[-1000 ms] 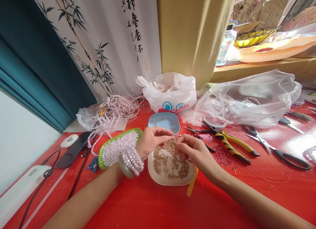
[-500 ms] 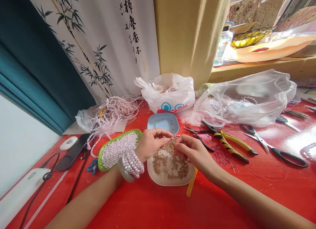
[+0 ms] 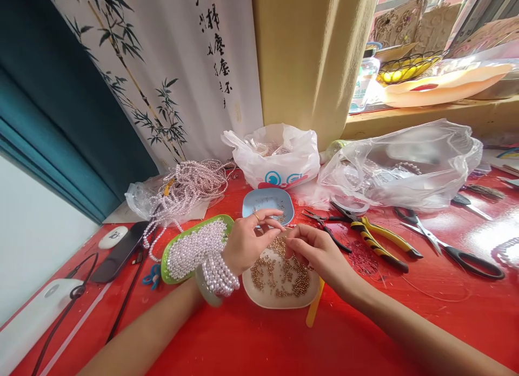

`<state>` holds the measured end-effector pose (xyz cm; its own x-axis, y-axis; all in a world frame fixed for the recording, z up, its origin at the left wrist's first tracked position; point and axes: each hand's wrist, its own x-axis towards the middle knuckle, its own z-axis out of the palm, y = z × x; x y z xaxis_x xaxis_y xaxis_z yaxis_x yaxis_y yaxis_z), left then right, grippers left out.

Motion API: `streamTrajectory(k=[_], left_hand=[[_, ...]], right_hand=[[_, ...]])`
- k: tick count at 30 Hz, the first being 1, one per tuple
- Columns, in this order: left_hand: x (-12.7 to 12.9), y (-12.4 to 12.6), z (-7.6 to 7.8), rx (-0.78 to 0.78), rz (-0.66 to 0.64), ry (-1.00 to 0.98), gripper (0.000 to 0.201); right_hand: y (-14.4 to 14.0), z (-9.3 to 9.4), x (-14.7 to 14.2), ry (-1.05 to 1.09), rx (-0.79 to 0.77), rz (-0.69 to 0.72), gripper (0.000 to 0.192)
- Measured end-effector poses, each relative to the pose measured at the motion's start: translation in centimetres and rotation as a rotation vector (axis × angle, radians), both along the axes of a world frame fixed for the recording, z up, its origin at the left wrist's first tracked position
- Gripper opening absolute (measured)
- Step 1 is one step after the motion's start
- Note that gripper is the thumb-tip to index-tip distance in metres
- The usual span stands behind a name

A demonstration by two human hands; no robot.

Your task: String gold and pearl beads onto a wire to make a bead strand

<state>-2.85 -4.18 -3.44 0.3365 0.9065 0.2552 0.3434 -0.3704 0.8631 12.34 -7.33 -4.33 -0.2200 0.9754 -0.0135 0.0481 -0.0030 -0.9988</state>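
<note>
My left hand (image 3: 248, 242), with a ring on a finger and pearl strands and a pale bangle at the wrist, hovers over the back left of a white tray (image 3: 279, 303) of gold beads (image 3: 300, 284). Its thumb and fingertip come close together; anything between them is too small to make out. Facing it, my right hand (image 3: 316, 251) has its thumb and forefinger pinched, and what they hold is likewise unclear. Just left of my left wrist lies a green tray (image 3: 165, 270) of pearly lilac beads (image 3: 194, 251). Behind the hands sits a blue tray (image 3: 248, 203) with small bits in it.
Right of the trays lie small pliers (image 3: 336, 238), yellow-black pliers (image 3: 381, 243), scissors (image 3: 441, 246) and red thread scraps (image 3: 365, 257). Bead strands (image 3: 190, 186), a white bag (image 3: 275, 159) and a clear bag (image 3: 405, 165) line the back. A yellow stick (image 3: 314, 308) touches the white tray.
The fingertips of my two hands have moved slightly apart, and my left fingers have lifted and spread a little. The view has tilted up slightly.
</note>
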Motion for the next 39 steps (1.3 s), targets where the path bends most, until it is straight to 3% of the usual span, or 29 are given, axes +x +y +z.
streamTrajectory(k=[4,11,15,17,20,24,27,36,39], left_hand=[[0.1,-0.2,-0.1,0.057,0.013,0.035,0.028],[0.0,-0.2,0.0,-0.083,-0.011,-0.051,0.029],[0.2,-0.5,0.3,0.009,0.093,-0.052,0.017],[0.3,-0.8,0.3,-0.050,0.110,-0.075,0.010],[0.9,-1.7,0.5,-0.210,0.009,-0.204,0.006],[1.8,-2.7,0.9,-0.412,-0.159,-0.431,0.018],[2.1,-3.1,1.2,-0.529,-0.207,-0.558,0.017],[1.6,-2.8,2.1,-0.635,-0.168,-0.678,0.017],[1.5,-2.9,2.2,-0.633,-0.238,-0.674,0.015]], right_hand=[[0.0,-0.2,0.0,0.000,0.008,-0.012,0.014],[0.0,-0.7,0.0,-0.040,0.136,-0.047,0.016],[0.0,-0.1,0.3,-0.094,0.218,-0.100,0.017],[-0.1,0.6,0.4,-0.123,0.266,-0.125,0.017],[-0.5,1.8,0.5,-0.141,0.322,-0.168,0.017],[-1.2,3.1,0.1,-0.071,0.305,-0.197,0.016],[-1.6,3.7,-0.3,-0.049,0.289,-0.192,0.016],[-1.3,5.2,1.0,-0.084,0.265,-0.265,0.017],[-1.4,5.7,1.1,-0.120,0.283,-0.194,0.017]])
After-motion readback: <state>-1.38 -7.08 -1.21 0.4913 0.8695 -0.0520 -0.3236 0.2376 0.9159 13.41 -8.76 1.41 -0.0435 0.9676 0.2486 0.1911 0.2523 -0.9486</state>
